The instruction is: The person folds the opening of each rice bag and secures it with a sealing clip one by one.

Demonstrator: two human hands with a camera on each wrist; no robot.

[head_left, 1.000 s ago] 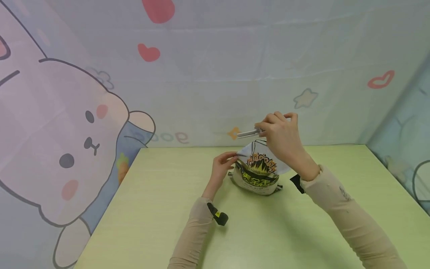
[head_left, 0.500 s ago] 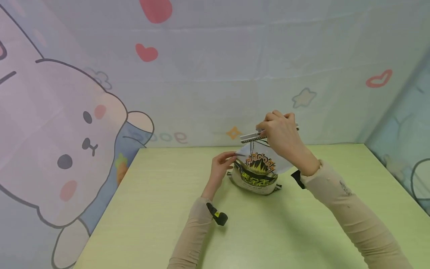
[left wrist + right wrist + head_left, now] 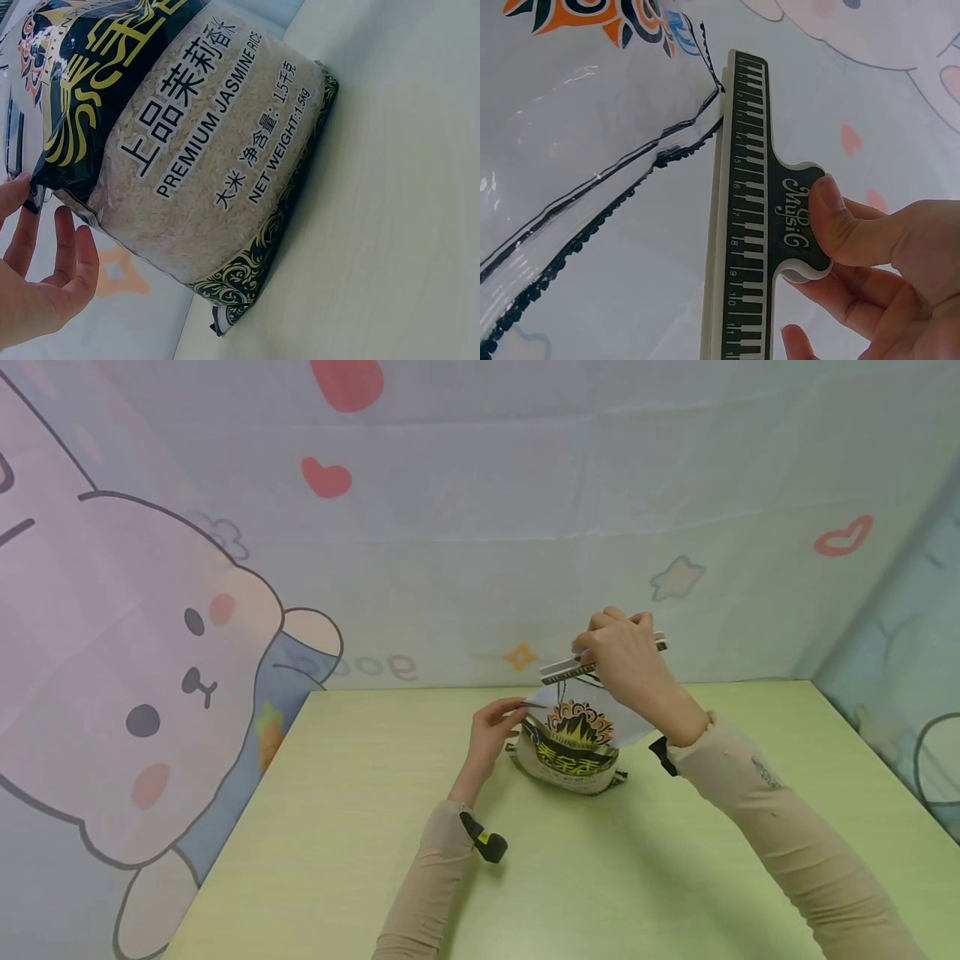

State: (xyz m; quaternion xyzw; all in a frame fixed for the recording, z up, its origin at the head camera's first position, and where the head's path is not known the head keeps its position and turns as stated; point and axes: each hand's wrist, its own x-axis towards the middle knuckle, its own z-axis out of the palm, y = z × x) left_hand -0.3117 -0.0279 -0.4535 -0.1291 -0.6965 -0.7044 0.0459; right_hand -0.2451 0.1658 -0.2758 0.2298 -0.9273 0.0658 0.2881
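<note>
A clear bag of jasmine rice with a dark, yellow-lettered band stands on the table, its loose top raised. At the bag's upper left corner, my left hand pinches the plastic between thumb and fingers; the left wrist view shows this hand beside the rice bag. Above the bag, my right hand grips a long bag clip printed with piano keys. Up close in the right wrist view, thumb and fingers squeeze the handle of the clip, whose end overlaps the bag's jagged top edge.
The pale green table extends around the bag. Behind it hangs a cloth backdrop with hearts and a large cartoon rabbit. Dark straps with cameras sit at both wrists.
The clip has tilted in my right hand, so its piano-key side and far end now show, and it sits slightly lower over the bag. My left hand keeps its pinch on the corner.
</note>
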